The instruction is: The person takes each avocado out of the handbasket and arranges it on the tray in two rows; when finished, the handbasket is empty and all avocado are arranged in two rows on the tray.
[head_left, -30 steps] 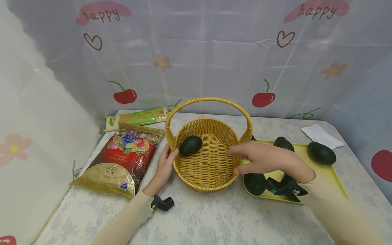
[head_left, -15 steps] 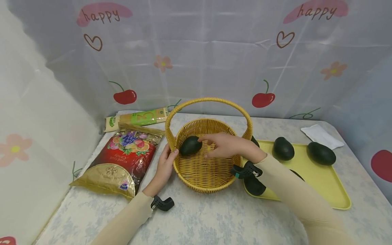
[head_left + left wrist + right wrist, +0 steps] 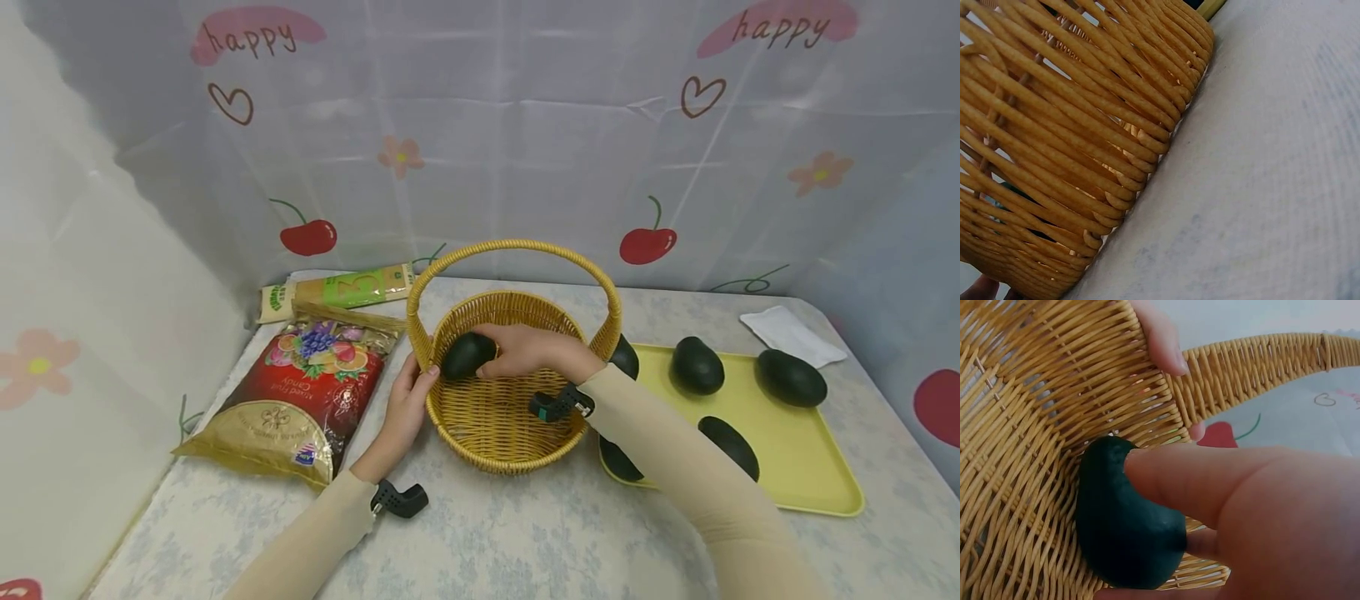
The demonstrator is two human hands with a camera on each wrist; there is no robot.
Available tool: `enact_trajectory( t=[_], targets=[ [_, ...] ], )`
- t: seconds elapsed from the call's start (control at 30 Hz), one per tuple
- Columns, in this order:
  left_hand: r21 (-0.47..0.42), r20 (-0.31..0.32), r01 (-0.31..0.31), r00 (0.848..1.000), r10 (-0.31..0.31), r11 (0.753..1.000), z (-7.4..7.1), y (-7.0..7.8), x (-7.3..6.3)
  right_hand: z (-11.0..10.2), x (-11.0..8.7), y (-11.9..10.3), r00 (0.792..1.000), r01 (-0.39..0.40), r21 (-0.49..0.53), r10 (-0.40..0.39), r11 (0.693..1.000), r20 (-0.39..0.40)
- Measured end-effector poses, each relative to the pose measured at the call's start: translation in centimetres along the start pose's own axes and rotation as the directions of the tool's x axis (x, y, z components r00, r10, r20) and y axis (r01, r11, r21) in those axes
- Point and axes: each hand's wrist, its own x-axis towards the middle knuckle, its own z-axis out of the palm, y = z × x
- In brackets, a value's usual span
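Observation:
A yellow wicker basket [image 3: 517, 425] with a tall arched handle stands on the table. Inside it, against the left wall, lies a dark green avocado [image 3: 467, 357]. My right hand [image 3: 528, 348] reaches in under the handle and holds this avocado; in the right wrist view the thumb presses one side of the avocado [image 3: 1129, 525] while fingers wrap the other. With the thumb over the rim, my left hand [image 3: 405, 404] grips the basket's left side by the handle base. The left wrist view is mostly filled by the woven wall [image 3: 1079, 137].
On the right, a yellow tray [image 3: 806, 467] carries several more avocados, among them one avocado [image 3: 697, 367] at its back. Behind it lies a white cloth [image 3: 791, 333]. To the left are a red candy bag [image 3: 300, 400] and a noodle packet [image 3: 345, 290].
My right hand has moved left from the basket's right rim into the basket and taken hold of the avocado there. The left hand stays on the rim.

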Motion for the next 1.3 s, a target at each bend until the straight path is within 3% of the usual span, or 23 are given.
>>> enact_trajectory(
  t=[0.83, 1.1, 1.3],
  targets=[
    [0.016, 0.005, 0.005, 1.000, -0.005, 1.000, 0.0, 0.2, 0.0, 1.6, 2.4, -0.8, 0.987, 0.125, 0.020, -0.122, 0.992, -0.107],
    [0.015, 0.007, 0.006, 1.000, -0.007, 1.000, 0.0, 0.2, -0.1, 1.6, 2.3, -0.8, 0.989, 0.135, -0.030, -0.136, 0.990, -0.058],
    [0.015, 0.004, 0.003, 1.000, -0.003, 1.000, 0.0, 0.2, -0.1, 1.7, 2.3, -0.7, 0.990, 0.132, -0.009, -0.133, 0.991, -0.038]
  ],
)
